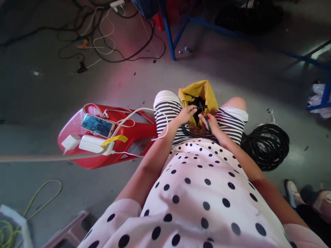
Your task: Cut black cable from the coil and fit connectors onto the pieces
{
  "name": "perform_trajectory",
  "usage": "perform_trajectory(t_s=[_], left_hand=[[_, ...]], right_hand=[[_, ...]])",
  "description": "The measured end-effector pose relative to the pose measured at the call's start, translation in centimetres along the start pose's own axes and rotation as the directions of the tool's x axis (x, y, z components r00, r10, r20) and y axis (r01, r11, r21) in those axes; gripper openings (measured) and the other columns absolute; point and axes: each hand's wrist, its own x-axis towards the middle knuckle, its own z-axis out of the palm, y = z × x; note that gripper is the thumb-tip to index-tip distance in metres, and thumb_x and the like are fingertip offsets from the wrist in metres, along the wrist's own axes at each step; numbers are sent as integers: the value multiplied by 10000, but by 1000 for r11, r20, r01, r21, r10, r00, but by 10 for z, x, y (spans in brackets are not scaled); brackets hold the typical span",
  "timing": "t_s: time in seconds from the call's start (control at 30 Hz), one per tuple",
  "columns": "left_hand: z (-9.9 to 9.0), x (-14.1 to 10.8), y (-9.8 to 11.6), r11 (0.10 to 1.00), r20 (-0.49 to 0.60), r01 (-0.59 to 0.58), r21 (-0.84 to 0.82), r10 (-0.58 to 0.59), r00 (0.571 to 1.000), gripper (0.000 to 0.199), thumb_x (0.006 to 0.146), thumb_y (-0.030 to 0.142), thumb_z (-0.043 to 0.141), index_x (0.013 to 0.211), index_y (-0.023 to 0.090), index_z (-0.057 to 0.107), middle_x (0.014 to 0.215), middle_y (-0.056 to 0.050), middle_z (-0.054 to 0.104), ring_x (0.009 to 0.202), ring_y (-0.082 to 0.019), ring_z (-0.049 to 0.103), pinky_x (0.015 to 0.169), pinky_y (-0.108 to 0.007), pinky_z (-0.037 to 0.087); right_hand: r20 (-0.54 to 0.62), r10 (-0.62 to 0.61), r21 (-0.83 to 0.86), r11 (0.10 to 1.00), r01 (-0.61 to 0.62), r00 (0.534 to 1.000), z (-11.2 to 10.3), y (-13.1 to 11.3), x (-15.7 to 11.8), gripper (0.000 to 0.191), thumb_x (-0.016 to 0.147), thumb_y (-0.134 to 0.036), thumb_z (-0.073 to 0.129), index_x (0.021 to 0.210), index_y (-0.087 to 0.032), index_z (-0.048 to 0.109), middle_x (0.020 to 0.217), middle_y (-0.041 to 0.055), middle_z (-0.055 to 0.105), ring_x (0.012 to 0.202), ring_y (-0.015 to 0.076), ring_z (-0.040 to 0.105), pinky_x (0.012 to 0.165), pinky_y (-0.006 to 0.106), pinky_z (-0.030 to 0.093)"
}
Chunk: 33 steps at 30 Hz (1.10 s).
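Note:
In my right hand [211, 123] is a pair of scissors [202, 109], with its black handle loop around my fingers and its blades pointing up and away from me. The fingers of my left hand [186, 114] are closed on a short length of black cable [204, 107], which lies at the scissor blades. Whether the blades are cutting into it I cannot tell. Both hands are over a yellow bag [210, 96] held between my knees, and dark pieces show inside its mouth. A longer black cable [199, 136] crosses my lap below the hands.
On my left a red plastic stool [141, 132] bears a phone [97, 125], a white power bank-like block [91, 143] and white cords. A coil of black cable [269, 146] lies at my right. Ahead stand blue metal legs [168, 31]; another person's shoe [292, 191] shows lower right.

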Motion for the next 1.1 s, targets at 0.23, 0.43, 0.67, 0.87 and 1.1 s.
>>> perform_trajectory(t_s=[0.23,0.43,0.67,0.87,1.1], left_hand=[[-3,-3,-5,1000,105,-6,18,4,994,341,1103,487,680,1122,170,804,754,15,613,803,-203,617,846,-342,567],[-2,-7,2,1000,-13,-15,24,15,1000,483,1125,619,670,1177,168,834,752,5,638,812,-206,628,845,-347,588],[0,-2,2,997,-62,22,75,-17,998,464,1123,595,708,1193,155,840,879,-52,743,928,-245,709,956,-401,629],[-3,-4,-6,995,-17,-15,98,17,1000,443,1111,587,728,1179,165,842,922,-64,771,994,-253,749,1004,-396,629],[-1,0,-10,997,-38,-8,78,11,999,344,1091,508,765,1112,170,825,870,-42,733,955,-238,724,975,-380,615]], right_hand=[[76,-25,-15,1000,26,997,-7,3,2,787,781,-1005,877,878,-299,542,735,7,640,729,234,599,677,368,483],[51,-46,-29,998,48,998,-2,6,0,781,792,-1005,852,854,-300,524,713,-4,632,709,224,588,684,367,483],[14,-66,-63,996,66,998,-1,10,2,811,752,-1016,870,801,-305,482,683,-12,595,704,220,551,680,369,461],[94,-78,-89,992,86,993,-3,11,10,721,819,-942,883,915,-300,569,750,-18,661,759,236,619,748,370,486],[87,-87,-99,990,96,992,0,17,13,710,827,-937,874,885,-298,568,756,-7,667,737,227,595,701,361,467]])
